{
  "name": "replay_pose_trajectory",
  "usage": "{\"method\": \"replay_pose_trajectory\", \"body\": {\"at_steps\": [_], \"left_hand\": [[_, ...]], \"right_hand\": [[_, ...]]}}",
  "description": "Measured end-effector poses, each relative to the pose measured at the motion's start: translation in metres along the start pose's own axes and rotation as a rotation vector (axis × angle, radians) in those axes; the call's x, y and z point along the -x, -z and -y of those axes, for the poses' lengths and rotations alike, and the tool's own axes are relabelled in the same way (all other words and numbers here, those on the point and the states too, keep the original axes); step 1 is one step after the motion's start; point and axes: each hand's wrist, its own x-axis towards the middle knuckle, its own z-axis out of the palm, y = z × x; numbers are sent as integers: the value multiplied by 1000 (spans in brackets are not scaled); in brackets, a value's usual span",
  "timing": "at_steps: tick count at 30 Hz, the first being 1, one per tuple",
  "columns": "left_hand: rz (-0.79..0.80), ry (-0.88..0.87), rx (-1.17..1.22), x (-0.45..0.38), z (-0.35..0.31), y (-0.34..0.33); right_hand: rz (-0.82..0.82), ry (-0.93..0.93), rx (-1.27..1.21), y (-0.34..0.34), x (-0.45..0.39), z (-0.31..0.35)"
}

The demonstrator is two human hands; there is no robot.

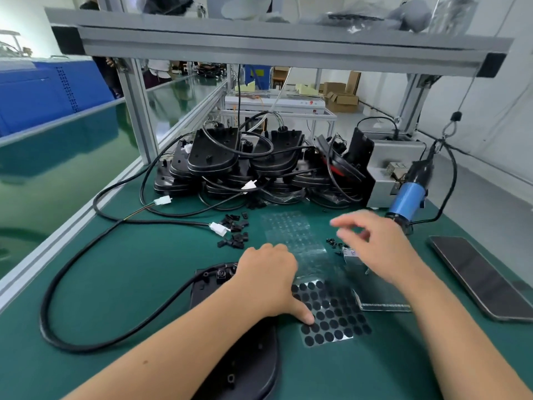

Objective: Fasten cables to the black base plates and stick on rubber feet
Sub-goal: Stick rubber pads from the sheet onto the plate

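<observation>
A black base plate (245, 368) lies in front of me on the green mat, partly under my left forearm, with a thick black cable (86, 255) looping out from its far end to the left. My left hand (271, 281) rests on the plate's far end, its thumb pressing the edge of a sheet of round black rubber feet (334, 316). My right hand (380, 249) hovers blurred above the mat, fingers loosely spread and holding nothing, just over a small scatter of black screws (334, 243). A clear, mostly emptied backing sheet (297, 238) lies beyond.
A pile of black base plates with cables (245, 166) fills the back of the bench. Small black cable clips (235, 230) lie scattered left of the clear sheet. A blue-and-black electric screwdriver (409, 192) hangs at right, beside a grey machine (386, 163). A phone (484, 278) lies far right.
</observation>
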Motion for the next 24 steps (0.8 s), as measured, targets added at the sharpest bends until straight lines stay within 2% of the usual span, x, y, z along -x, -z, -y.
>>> {"method": "replay_pose_trajectory", "body": {"at_steps": [2,3,4,10,16,21,24], "left_hand": [[-3,3,-21,1,-1,1],[-1,-2,-41,2,-1,2],[3,-10,-67,2,-1,2],[25,-18,-130,2,-6,2],[-7,-2,-56,2,-3,-4],[-79,4,-2,-2,-2,-4],[-134,-36,123,-8,-5,-4]], "right_hand": [[480,36,8,0,8,5],[602,52,76,-2,11,3],[647,64,132,-3,14,1],[541,63,45,-9,25,-3],[532,6,8,-8,27,-2],[445,-61,18,-14,24,6],[383,-71,4,-18,23,10]]}}
